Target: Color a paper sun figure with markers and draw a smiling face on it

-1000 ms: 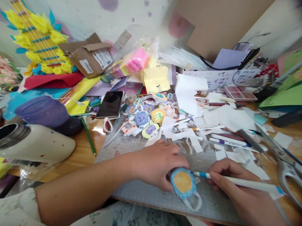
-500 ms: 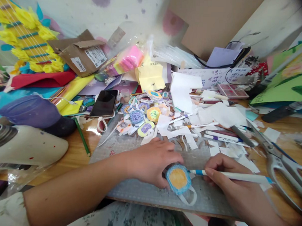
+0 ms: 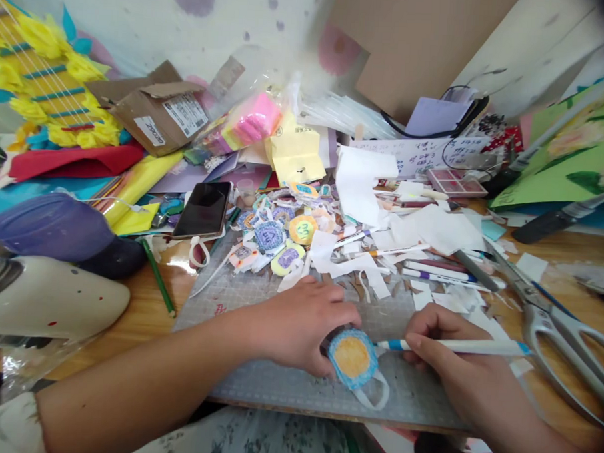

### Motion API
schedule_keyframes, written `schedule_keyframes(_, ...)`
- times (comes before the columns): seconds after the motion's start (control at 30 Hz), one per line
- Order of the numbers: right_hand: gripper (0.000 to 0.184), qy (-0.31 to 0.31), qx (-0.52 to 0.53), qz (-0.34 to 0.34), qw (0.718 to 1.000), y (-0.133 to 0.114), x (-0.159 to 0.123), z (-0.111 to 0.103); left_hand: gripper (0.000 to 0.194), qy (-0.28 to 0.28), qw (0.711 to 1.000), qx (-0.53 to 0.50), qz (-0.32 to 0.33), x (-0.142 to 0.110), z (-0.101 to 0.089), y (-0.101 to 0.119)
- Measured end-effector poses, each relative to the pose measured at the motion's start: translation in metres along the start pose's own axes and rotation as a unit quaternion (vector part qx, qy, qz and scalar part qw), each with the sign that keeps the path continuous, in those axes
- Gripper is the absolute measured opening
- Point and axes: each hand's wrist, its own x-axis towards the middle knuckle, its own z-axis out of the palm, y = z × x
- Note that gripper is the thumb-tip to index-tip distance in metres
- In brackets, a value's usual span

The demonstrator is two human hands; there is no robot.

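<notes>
My left hand (image 3: 302, 327) is closed on the left edge of a small round paper badge (image 3: 353, 359). The badge has an orange middle, a blue scalloped rim and a white paper loop at its lower right. In my right hand (image 3: 456, 367) is a white marker pen (image 3: 477, 347) with blue bands, held close to its tip. That tip points left and is at or very near the badge's right edge; I cannot tell whether it touches. Both hands are over a grey cutting mat (image 3: 255, 378). Beyond them lies a pile of similar coloured badges (image 3: 270, 236).
Large scissors (image 3: 538, 317) lie at the right, near white paper scraps (image 3: 427, 228) and several pens. To the left are a phone (image 3: 202, 209), a green pencil (image 3: 158, 277) and a white flask (image 3: 53, 302). A cardboard box (image 3: 154, 116) stands at the back.
The whole view has shifted slightly, so things appear a little further left. Both hands keep nearly the same pose, with the badge and the marker pen still held.
</notes>
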Motion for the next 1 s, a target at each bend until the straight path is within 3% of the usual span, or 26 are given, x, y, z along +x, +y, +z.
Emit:
schedule_keyframes(0.17,0.019,0.004,-0.003,-0.002,1.000,0.004,-0.001,-0.001,0.054,-0.006,1.000,0.007,-0.014,-0.001,-0.001,0.003)
schedule_keyframes(0.4,0.019,0.058,0.206,0.006,0.977,0.013,-0.004,-0.001,0.061,0.056,0.987,0.094,-0.114,0.000,0.011,0.011)
schedule_keyframes(0.5,0.021,0.054,0.170,-0.009,0.984,0.011,-0.006,-0.002,0.069,0.043,0.986,0.106,-0.122,-0.001,0.011,0.013)
schedule_keyframes(0.6,0.022,0.014,0.065,-0.029,0.997,0.008,-0.011,-0.002,0.072,0.025,0.992,0.069,-0.098,-0.005,0.005,0.012)
schedule_keyframes(0.7,0.022,0.021,-0.002,-0.032,0.999,0.002,-0.016,0.001,0.076,0.026,0.996,0.027,-0.079,-0.008,0.000,0.008)
schedule_keyframes(0.8,0.021,0.050,-0.011,-0.025,0.998,-0.002,-0.017,0.005,0.067,0.022,0.998,0.012,-0.064,-0.007,0.000,0.005)
schedule_keyframes(1.0,0.019,0.044,-0.008,-0.028,0.999,-0.003,-0.018,0.006,0.049,0.028,0.997,0.001,-0.066,-0.003,0.006,0.008)
